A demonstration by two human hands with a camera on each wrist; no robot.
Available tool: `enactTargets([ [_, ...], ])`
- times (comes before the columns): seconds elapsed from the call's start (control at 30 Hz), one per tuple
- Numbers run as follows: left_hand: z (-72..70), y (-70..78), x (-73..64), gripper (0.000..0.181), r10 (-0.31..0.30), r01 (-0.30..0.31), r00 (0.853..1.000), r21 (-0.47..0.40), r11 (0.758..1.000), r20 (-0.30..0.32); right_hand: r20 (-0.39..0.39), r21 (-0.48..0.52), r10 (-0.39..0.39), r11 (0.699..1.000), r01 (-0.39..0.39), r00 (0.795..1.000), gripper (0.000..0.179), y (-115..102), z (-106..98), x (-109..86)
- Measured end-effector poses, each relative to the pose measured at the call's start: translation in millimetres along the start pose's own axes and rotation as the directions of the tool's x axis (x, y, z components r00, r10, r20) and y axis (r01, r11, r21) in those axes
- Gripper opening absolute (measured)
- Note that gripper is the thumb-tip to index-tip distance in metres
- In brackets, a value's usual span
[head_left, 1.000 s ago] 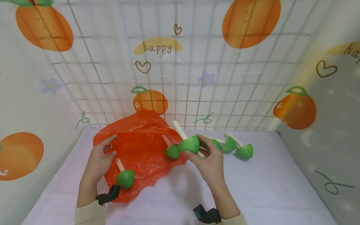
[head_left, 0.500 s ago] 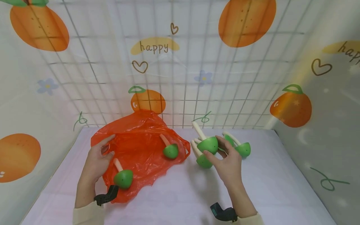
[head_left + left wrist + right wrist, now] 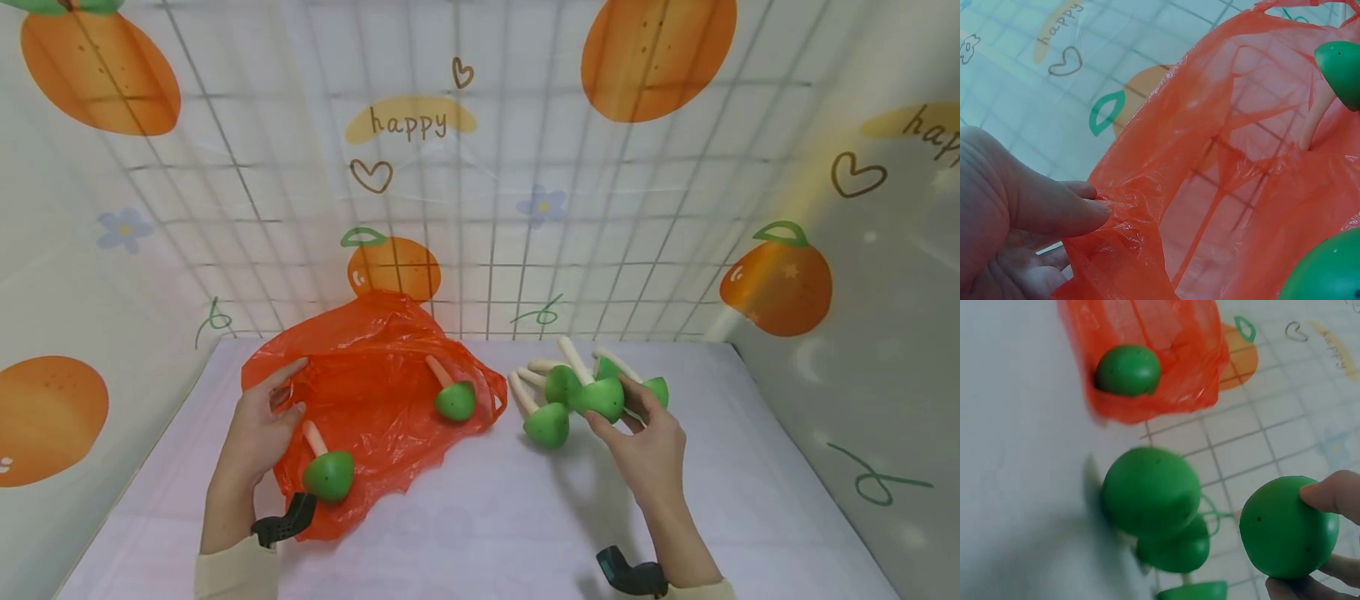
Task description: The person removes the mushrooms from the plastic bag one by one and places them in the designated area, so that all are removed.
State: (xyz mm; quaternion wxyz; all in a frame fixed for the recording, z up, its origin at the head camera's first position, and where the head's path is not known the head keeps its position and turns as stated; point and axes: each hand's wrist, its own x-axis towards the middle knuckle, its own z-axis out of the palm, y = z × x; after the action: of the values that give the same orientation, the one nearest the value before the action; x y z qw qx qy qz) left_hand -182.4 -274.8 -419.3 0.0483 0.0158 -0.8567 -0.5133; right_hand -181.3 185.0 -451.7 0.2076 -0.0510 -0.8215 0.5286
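My right hand [image 3: 648, 442] pinches the green cap of a toy mushroom [image 3: 600, 402], whose white stem points up and back. In the right wrist view, thumb and fingers grip that cap from the side. Behind and left of it lie more green mushrooms, including one at the front left [image 3: 547, 427]. My left hand [image 3: 262, 425] pinches the edge of a red plastic bag [image 3: 382, 450] between thumb and fingers, as the left wrist view shows. The bag's mouth is spread. Two mushrooms lie in the bag, one near the left wrist [image 3: 330, 477] and one at the right [image 3: 455, 402].
A pale cloth covers the table [image 3: 465, 533]. Behind it stands a wire grid under a printed curtain [image 3: 487, 208], with more curtain at both sides. One mushroom [image 3: 657, 390] sits partly hidden behind the right hand.
My right hand has moved right with the toy mushroom, away from the bag's right edge to the loose mushrooms. The left hand has stayed on the bag, and the view has shifted slightly.
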Motion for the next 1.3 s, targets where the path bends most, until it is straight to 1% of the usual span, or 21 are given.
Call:
enactTargets([
  [0.1,-0.1,-1.1,0.1,0.065,-0.003,0.003,1.000,0.002,1.000,-0.001,-0.009,-0.006,0.011,1.000,-0.011,1.000,0.068,10,-1,2.4],
  [0.33,0.4,-3.1,0.8,0.064,0.020,-0.020,1.000,0.005,1.000,-0.003,-0.024,-0.049,0.039,0.998,-0.040,0.999,0.067,29,0,7.0],
  [0.5,0.6,-3.0,0.7,0.063,0.018,-0.018,1.000,0.012,1.000,-0.011,-0.030,-0.080,0.053,0.995,-0.055,0.998,0.067,42,3,11.2],
  [0.67,0.8,-1.6,1.0,0.063,0.009,-0.009,1.000,0.006,1.000,-0.009,-0.019,-0.096,0.060,0.993,-0.062,0.998,0.066,53,6,15.8],
  [0.97,0.6,-0.1,1.7,0.063,0.007,-0.007,1.000,0.006,1.000,-0.006,-0.004,-0.122,0.085,0.989,-0.085,0.996,0.069,66,9,19.4],
  [1.3,-0.6,-1.7,1.1,0.064,0.016,-0.016,1.000,0.012,1.000,-0.008,0.023,-0.116,0.092,0.989,-0.089,0.995,0.071,74,10,18.8],
])
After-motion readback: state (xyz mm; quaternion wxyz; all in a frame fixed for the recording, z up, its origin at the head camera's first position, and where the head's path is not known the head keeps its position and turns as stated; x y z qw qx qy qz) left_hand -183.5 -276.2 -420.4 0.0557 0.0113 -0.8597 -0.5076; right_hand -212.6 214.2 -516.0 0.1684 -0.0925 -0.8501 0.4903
